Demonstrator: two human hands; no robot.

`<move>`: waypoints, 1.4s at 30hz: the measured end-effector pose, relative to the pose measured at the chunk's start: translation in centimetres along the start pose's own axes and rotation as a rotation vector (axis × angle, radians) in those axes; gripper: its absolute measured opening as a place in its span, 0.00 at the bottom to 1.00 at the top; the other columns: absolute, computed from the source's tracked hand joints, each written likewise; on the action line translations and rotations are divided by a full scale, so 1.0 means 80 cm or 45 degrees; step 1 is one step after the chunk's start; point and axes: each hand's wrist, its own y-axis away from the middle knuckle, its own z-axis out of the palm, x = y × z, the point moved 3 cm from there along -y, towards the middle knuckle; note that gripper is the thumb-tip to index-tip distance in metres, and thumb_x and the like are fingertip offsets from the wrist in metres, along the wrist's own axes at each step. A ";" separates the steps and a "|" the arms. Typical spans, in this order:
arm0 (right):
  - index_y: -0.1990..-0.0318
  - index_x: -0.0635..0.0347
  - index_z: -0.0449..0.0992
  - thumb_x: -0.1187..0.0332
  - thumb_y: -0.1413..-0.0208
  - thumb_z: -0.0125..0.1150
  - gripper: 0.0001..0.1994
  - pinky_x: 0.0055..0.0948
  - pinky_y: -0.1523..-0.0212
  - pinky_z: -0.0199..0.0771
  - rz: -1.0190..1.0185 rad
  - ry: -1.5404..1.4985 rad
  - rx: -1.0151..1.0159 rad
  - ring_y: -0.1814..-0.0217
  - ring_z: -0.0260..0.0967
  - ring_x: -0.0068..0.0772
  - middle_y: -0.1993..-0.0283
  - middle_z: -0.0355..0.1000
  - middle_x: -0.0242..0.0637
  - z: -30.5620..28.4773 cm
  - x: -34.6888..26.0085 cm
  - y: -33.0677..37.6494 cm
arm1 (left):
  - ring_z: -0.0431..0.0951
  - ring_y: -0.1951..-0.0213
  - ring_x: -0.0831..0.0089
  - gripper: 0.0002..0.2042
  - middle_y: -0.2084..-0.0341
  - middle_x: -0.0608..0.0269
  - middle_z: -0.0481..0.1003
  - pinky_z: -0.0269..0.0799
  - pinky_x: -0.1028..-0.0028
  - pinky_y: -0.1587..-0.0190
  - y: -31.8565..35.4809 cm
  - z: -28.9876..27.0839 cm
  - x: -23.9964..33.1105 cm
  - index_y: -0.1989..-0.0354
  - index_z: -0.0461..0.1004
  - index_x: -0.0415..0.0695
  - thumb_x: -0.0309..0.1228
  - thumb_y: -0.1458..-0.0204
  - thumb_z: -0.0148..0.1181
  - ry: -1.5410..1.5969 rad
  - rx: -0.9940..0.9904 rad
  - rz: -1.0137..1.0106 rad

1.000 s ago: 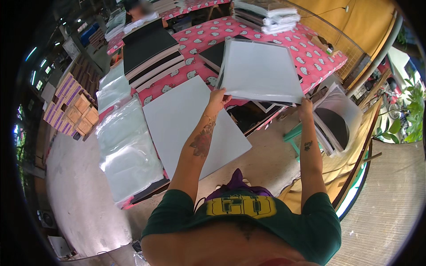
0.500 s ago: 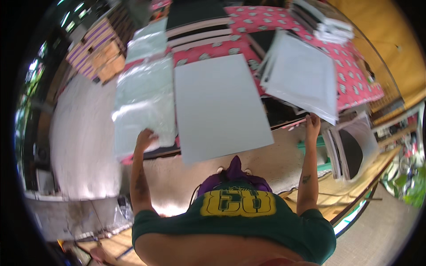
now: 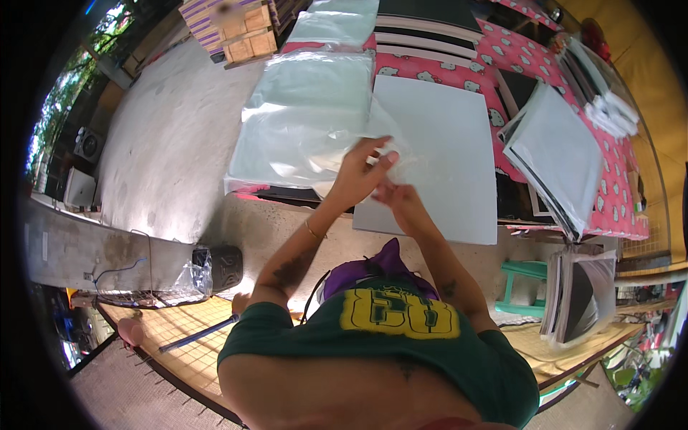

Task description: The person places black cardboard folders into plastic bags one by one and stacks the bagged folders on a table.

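Observation:
My left hand (image 3: 362,172) reaches over the right edge of a pile of clear plastic sleeves (image 3: 301,154), its fingers closed on a loose, crinkled clear sleeve (image 3: 388,118). This thin film spreads partly over a large white board (image 3: 451,165), which lies on the table and juts past its front edge. Just below the left hand is my right hand (image 3: 405,206), held close in front of the board. Its fingertips are blurred and partly overlapped by the left hand, so their grip is unclear.
Sleeved boards (image 3: 555,158) lie slanted at the right on the pink patterned tablecloth (image 3: 620,208). Dark and white boards (image 3: 426,32) are piled at the back. A green stool (image 3: 522,287) and a bundle of wrapped boards (image 3: 577,297) stand below right. Wooden crates (image 3: 247,36) are far left.
My right hand has left the slanted sleeved boards and come to the middle beside the left hand. My left hand has moved rightward across the sleeve pile, lifting film. The view has turned left.

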 end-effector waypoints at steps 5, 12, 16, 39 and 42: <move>0.50 0.59 0.68 0.65 0.42 0.52 0.14 0.33 0.49 0.66 -0.076 -0.649 0.387 0.49 0.66 0.29 0.51 0.69 0.35 -0.026 -0.033 0.004 | 0.71 0.69 0.71 0.14 0.68 0.57 0.73 0.68 0.74 0.69 0.017 0.011 -0.047 0.64 0.74 0.37 0.36 0.51 0.63 -0.135 0.152 -0.174; 0.55 0.59 0.70 0.63 0.40 0.52 0.11 0.29 0.58 0.69 -0.057 -0.543 0.500 0.58 0.68 0.27 0.58 0.70 0.34 -0.016 -0.027 0.042 | 0.72 0.73 0.71 0.15 0.73 0.56 0.73 0.69 0.74 0.69 0.017 0.060 -0.019 0.58 0.69 0.39 0.29 0.54 0.62 -0.148 -0.035 0.119; 0.55 0.61 0.69 0.63 0.40 0.52 0.12 0.29 0.58 0.69 -0.058 -0.770 0.586 0.59 0.68 0.26 0.61 0.70 0.34 -0.016 -0.050 0.069 | 0.72 0.69 0.76 0.17 0.70 0.58 0.74 0.69 0.74 0.66 0.015 0.061 -0.008 0.58 0.70 0.39 0.36 0.52 0.63 0.175 -0.371 -0.004; 0.57 0.57 0.70 0.59 0.43 0.56 0.13 0.32 0.51 0.66 0.202 -0.485 0.423 0.59 0.66 0.21 0.67 0.70 0.26 -0.041 -0.066 0.096 | 0.68 0.79 0.67 0.14 0.76 0.57 0.71 0.63 0.73 0.76 0.031 0.089 0.041 0.57 0.73 0.42 0.25 0.54 0.62 -0.419 -0.061 0.323; 0.59 0.57 0.72 0.60 0.44 0.58 0.11 0.29 0.54 0.66 0.018 -0.538 0.499 0.59 0.67 0.21 0.64 0.71 0.28 -0.040 -0.053 0.090 | 0.69 0.79 0.69 0.12 0.75 0.57 0.72 0.63 0.73 0.75 0.038 0.094 0.018 0.59 0.73 0.42 0.25 0.54 0.62 -0.139 -0.076 0.329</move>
